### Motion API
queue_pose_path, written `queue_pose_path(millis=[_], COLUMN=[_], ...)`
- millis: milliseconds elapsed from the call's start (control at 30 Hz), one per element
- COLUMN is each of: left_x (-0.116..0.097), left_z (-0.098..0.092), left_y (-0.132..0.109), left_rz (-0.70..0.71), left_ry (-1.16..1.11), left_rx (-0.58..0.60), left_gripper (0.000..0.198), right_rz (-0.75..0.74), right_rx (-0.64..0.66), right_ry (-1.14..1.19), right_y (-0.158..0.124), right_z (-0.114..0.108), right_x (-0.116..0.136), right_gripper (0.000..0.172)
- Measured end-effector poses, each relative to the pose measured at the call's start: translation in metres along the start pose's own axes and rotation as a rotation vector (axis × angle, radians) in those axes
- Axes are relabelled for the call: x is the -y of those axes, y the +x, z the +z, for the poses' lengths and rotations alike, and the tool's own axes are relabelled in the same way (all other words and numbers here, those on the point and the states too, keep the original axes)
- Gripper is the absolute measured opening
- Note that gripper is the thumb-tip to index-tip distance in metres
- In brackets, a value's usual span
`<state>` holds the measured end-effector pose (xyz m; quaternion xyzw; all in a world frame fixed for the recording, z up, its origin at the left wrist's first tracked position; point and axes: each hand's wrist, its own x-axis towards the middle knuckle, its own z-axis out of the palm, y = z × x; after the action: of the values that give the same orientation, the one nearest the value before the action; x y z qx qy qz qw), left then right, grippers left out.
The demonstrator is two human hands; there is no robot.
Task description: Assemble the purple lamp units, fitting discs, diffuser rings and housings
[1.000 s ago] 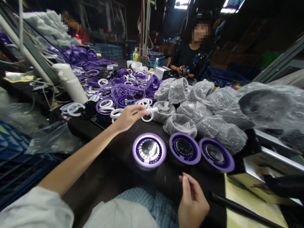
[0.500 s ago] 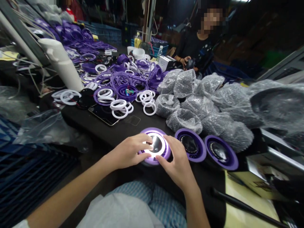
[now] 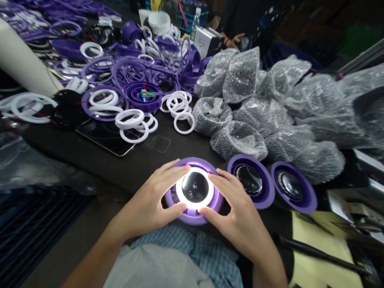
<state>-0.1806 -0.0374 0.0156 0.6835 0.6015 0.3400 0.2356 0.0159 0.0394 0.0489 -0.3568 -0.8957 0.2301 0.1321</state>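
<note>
Purple plastic lamp housing (image 3: 194, 217) sits on the black work table (image 3: 144, 162) directly in front of the person, its glowing white light ring (image 3: 195, 171) circling a dark domed lens (image 3: 195, 188). Both hands grip it from opposite sides: the left hand (image 3: 150, 204) and the right hand (image 3: 240, 216) are curved and spread, their fingertips pressed at the edge of the light ring. Just right of the housing stand two unlit purple housings (image 3: 250, 181) with glass lenses. Blue-striped cloth (image 3: 168, 244) lies just below it, nearest the person. Beyond it are bubble-wrapped bundles (image 3: 238, 140) and, further left, white rings (image 3: 132, 124), a purple tray (image 3: 141, 96) holding a green circuit board (image 3: 147, 95), and a dark glass panel (image 3: 102, 138). Well past the housing, a co-worker's hand (image 3: 235, 40) is near a plastic water bottle (image 3: 195, 24).
</note>
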Motion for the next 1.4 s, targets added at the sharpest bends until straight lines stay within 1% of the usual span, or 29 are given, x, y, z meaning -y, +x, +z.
queue_pose_path(millis=[100,267,467,533,600,667,733,800,900,967,1000,1033,1067,1100,1133,1167,1233,1267,1300,1333,1367,1400], left_x=[-0.002,-0.005,-0.002,-0.001,0.0,0.0,-0.002,-0.005,-0.006,-0.002,0.002,0.007,0.013,0.021,0.03,0.04,0.06,0.07,0.079,0.086,0.092,0.095], left_z=[0.001,0.006,0.005,0.004,0.004,0.003,0.003,0.003,0.001,-0.001,-0.003,-0.006,-0.008,-0.011,-0.013,-0.015,-0.014,-0.012,-0.01,-0.007,-0.005,-0.003], left_y=[-0.001,-0.004,-0.007,-0.006,-0.005,-0.004,-0.003,-0.004,-0.008,-0.005,0.001,0.009,0.02,0.034,0.05,0.066,0.097,0.11,0.121,0.129,0.135,0.139], left_rz=[-0.017,-0.076,0.006,0.004,-0.022,-0.052,-0.077,-0.1,-0.138,-0.159,-0.171,-0.189,-0.21,-0.234,-0.26,-0.266,-0.203,-0.144,-0.091,-0.061,-0.038,-0.029], left_ry=[-0.002,-0.07,-0.061,-0.077,-0.094,-0.113,-0.123,-0.122,-0.127,-0.228,-0.307,-0.386,-0.449,-0.462,-0.414,-0.321,-0.029,0.108,0.193,0.233,0.254,0.258], left_rx=[-0.006,-0.083,-0.074,-0.062,-0.049,-0.038,-0.03,-0.024,-0.006,-0.016,-0.057,-0.122,-0.207,-0.311,-0.366,-0.407,-0.32,-0.254,-0.198,-0.168,-0.149,-0.145], left_gripper=[0.064,0.074,0.073,0.073,0.074,0.075,0.074,0.072,0.066,0.062,0.058,0.053,0.047,0.041,0.039,0.038,0.035,0.036,0.035,0.033,0.03,0.028], right_rz=[-0.031,-0.03,-0.025,-0.028,-0.02,-0.02,-0.03,-0.043,-0.101,-0.172,-0.204,-0.223,-0.225,-0.209,-0.169,-0.105,0.062,0.155,0.249,0.34,0.429,0.511], right_rx=[0.008,0.003,-0.018,-0.036,-0.039,-0.012,0.046,0.097,0.121,0.096,0.064,0.007,-0.083,-0.199,-0.337,-0.486,-0.745,-0.84,-0.9,-0.932,-0.926,-0.886], right_ry=[-0.013,-0.02,-0.078,-0.091,-0.096,-0.103,-0.113,-0.131,-0.139,-0.106,-0.077,-0.048,-0.023,-0.007,0.0,0.0,0.014,0.04,0.069,0.084,0.061,0.011], right_y=[-0.002,-0.003,-0.004,-0.004,-0.002,0.001,0.007,0.014,0.023,0.025,0.025,0.022,0.018,0.013,0.006,-0.001,-0.017,-0.024,-0.03,-0.034,-0.038,-0.04], right_z=[-0.001,0.0,0.004,0.006,0.007,0.006,0.004,0.001,-0.004,-0.007,-0.009,-0.01,-0.012,-0.014,-0.017,-0.021,-0.031,-0.037,-0.043,-0.05,-0.055,-0.06], right_x=[-0.001,0.0,-0.001,-0.002,-0.001,0.001,0.004,0.008,0.014,0.016,0.016,0.014,0.011,0.007,0.0,-0.01,-0.034,-0.048,-0.062,-0.076,-0.088,-0.099], right_gripper=[0.048,0.048,0.05,0.049,0.053,0.062,0.072,0.077,0.075,0.07,0.068,0.068,0.068,0.069,0.069,0.069,0.066,0.065,0.065,0.066,0.067,0.067])
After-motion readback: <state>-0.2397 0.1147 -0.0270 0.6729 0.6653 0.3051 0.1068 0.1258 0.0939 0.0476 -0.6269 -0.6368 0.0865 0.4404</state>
